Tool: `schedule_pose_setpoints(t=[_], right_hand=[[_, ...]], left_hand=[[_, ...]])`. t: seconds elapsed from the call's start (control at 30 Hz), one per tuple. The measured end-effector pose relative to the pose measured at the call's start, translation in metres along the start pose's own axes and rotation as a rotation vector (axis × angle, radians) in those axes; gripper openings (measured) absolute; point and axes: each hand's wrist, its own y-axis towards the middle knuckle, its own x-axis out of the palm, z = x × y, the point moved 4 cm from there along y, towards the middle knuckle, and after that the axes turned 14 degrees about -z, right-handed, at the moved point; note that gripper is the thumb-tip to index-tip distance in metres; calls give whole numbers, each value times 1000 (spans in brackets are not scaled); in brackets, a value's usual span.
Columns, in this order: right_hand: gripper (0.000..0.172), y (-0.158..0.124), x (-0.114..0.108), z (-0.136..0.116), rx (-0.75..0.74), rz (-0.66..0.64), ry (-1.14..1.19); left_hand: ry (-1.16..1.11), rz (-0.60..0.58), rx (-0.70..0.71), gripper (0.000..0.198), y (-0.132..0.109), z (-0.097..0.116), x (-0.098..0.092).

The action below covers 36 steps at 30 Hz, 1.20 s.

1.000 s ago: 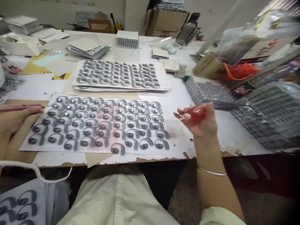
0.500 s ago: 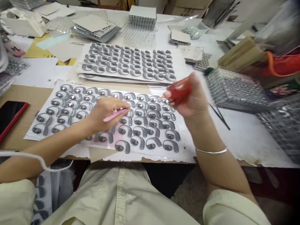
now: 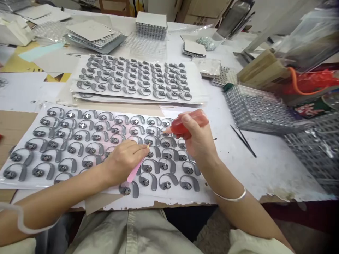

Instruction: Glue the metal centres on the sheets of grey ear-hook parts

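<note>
A white sheet (image 3: pixel 29 174) carries rows of grey ear-hook-shaped pieces (image 3: pixel 169 180), each with a small shiny round part at one end. My left hand (image 3: pixel 123 160) is closed on a slim pink stick-like tool (image 3: pixel 134 173); its pale tip shows beyond my fingers, over the pieces near the middle of the sheet. My right hand (image 3: pixel 202 143) grips a red squeeze bottle (image 3: pixel 192 121), tilted so that its narrow nozzle points down left at a piece in the upper right rows. Whether the nozzle touches that piece, I cannot tell. My left hand and forearm hide some pieces.
Behind lies a stack of similar sheets (image 3: pixel 198 81) with grey pieces. Dark tweezers (image 3: pixel 243 141) rest on the right, before silver studded sheets (image 3: pixel 267 109). Card-topped stacks (image 3: pixel 150 21) stand farther back. The table's front edge (image 3: pixel 185 204) has torn paper.
The view has shifted, and the red phone at the left is almost out of sight. My right hand has brought the bottle lower and left, nearer my left hand. The pink tool is now tilted more steeply.
</note>
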Motion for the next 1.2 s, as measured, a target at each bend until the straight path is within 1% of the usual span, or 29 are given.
schedule_pose_setpoints(t=[0.17,0.33,0.43,0.63,0.73,0.83,0.97,1.07,1.2], right_hand=[[26,-11,16,0,-126,-6,-195],[20,-14,30,-12,-440,-13,-525],[19,-13,35,-10,-528,-16,-605],[18,-14,35,-1,-569,4,-641],[17,-14,35,2,-559,-4,-634],[17,-12,37,4,-561,-13,-638],[15,-11,42,6,-572,-47,-645],[14,-11,43,7,-573,-62,-659],[13,-11,43,8,-568,-65,-671]], left_hand=[[-1,-23,15,13,-3,1,1],[66,-27,-34,14,-2,-1,8],[116,-30,-33,17,-3,0,10],[140,-24,-9,14,-4,3,9],[134,-55,-18,17,-3,4,12],[133,-67,-41,23,-4,4,17],[130,-75,-55,25,-6,5,22],[114,-60,-65,27,-6,4,20],[100,-79,-32,22,-4,3,17]])
